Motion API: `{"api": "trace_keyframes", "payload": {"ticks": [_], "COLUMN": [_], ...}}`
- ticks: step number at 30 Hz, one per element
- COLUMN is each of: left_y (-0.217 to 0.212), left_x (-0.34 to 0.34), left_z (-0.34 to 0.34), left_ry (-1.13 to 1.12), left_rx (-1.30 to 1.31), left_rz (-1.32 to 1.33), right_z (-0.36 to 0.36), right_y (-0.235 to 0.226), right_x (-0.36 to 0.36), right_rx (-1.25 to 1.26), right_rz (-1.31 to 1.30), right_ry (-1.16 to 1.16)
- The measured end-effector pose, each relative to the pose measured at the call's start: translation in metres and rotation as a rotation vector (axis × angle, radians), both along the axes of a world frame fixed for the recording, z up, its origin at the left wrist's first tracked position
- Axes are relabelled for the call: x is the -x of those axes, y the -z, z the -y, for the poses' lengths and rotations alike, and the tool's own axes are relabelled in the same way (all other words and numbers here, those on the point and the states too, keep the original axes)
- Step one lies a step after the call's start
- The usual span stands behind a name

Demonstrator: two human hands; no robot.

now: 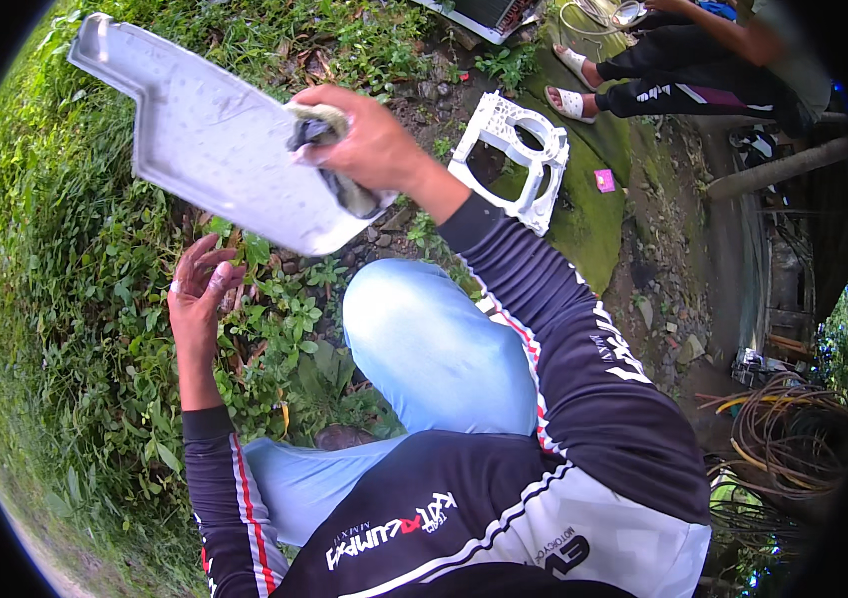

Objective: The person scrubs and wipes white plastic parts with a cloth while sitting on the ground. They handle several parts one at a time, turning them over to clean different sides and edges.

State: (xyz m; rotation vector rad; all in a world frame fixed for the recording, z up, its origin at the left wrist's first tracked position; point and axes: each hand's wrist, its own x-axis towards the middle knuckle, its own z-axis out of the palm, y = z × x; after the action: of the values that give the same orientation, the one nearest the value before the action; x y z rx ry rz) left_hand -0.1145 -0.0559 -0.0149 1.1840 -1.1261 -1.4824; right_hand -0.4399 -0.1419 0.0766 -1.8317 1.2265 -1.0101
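A shallow, off-white plastic tray or panel [210,125] with a raised rim and a stepped left end is tilted in the air at the upper left. Drops or wet spots dot its surface. My right hand [369,149] is closed around a crumpled dark and pale-yellow rag [319,130], over the right part of the tray. Whether those fingers also grip the tray is hidden. Below the tray's lower edge, my left hand [203,284] has its fingers apart and half curled, with whitish suds or residue on them. It appears separate from the tray and holds nothing.
A white plastic frame with round openings [534,149] lies on mossy ground to the right, beside a small pink packet [604,180]. Another person in white sandals [571,103] sits at the upper right. Coiled cables or hoses [793,439] lie at the right. Leafy weeds [95,329] cover the left.
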Motion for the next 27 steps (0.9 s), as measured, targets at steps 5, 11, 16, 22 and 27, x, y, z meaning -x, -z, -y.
{"api": "trace_keyframes", "payload": {"ticks": [5, 11, 16, 22, 27], "left_y": [0.024, 0.045, 0.061, 0.058, 0.049], "left_x": [-0.057, -0.133, -0.14, -0.125, -0.131], "left_z": [-0.012, -0.014, 0.001, 0.004, -0.004], "left_ry": [-0.075, -0.405, -0.38, -0.301, -0.37], "left_rx": [-0.076, -0.079, -0.087, -0.033, -0.06], "left_rz": [0.239, 0.261, 0.195, 0.213, 0.248], "right_z": [-0.067, -0.221, -0.313, -0.35, -0.339], "right_y": [-0.036, -0.041, 0.061, 0.15, 0.124], "right_x": [0.175, 0.347, 0.386, 0.375, 0.357], "right_rx": [0.146, 0.01, -0.221, -0.395, -0.132], "right_rz": [-0.158, -0.566, -0.822, -0.849, -0.99], "right_ry": [0.261, 1.028, 1.5, 1.565, 1.181]}}
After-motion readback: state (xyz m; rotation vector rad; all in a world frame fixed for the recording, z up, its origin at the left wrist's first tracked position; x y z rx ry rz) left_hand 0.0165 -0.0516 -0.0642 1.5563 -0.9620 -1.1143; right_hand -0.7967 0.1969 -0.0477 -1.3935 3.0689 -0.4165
